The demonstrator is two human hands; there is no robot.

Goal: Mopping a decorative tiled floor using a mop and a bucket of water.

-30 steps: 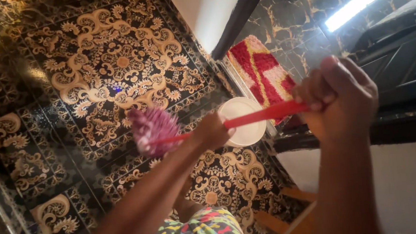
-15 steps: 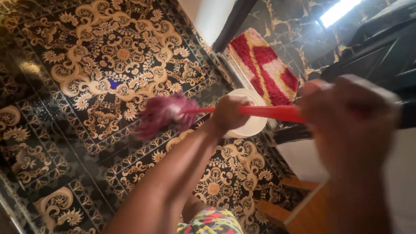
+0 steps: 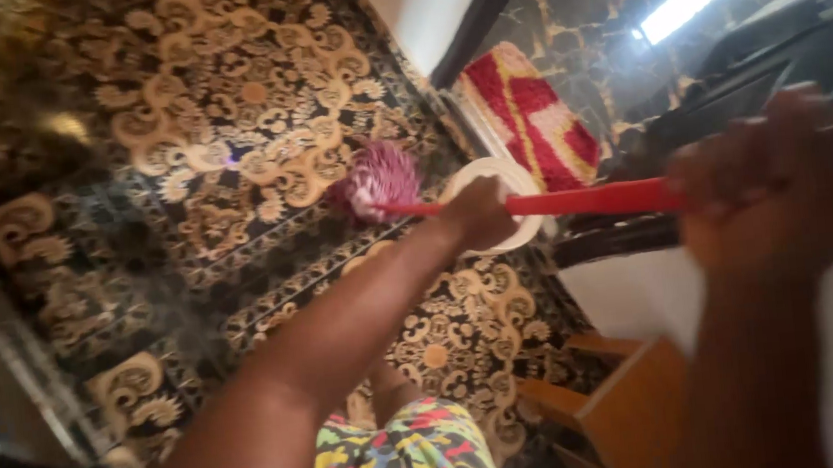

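Note:
I hold a mop with a red handle [image 3: 584, 199] in both hands. My left hand [image 3: 480, 213] grips the handle low down, close to the pink and white stringy mop head [image 3: 378, 177]. My right hand [image 3: 769, 183] grips the handle's upper end, near the camera and blurred. The mop head rests on the glossy black floor with gold scroll patterns [image 3: 228, 150], just left of a white round bucket [image 3: 517, 180] that my left hand partly covers.
A red, pink and yellow shaggy mat [image 3: 527, 119] lies past the bucket beside a dark door frame [image 3: 483, 12]. A white wall and wooden pieces [image 3: 613, 408] are at lower right. My colourful patterned shorts [image 3: 405, 451] show at the bottom.
The mop head has swept right and farther away across the floor, toward the bucket. Both hands moved right with the handle, and the view has tilted and blurred.

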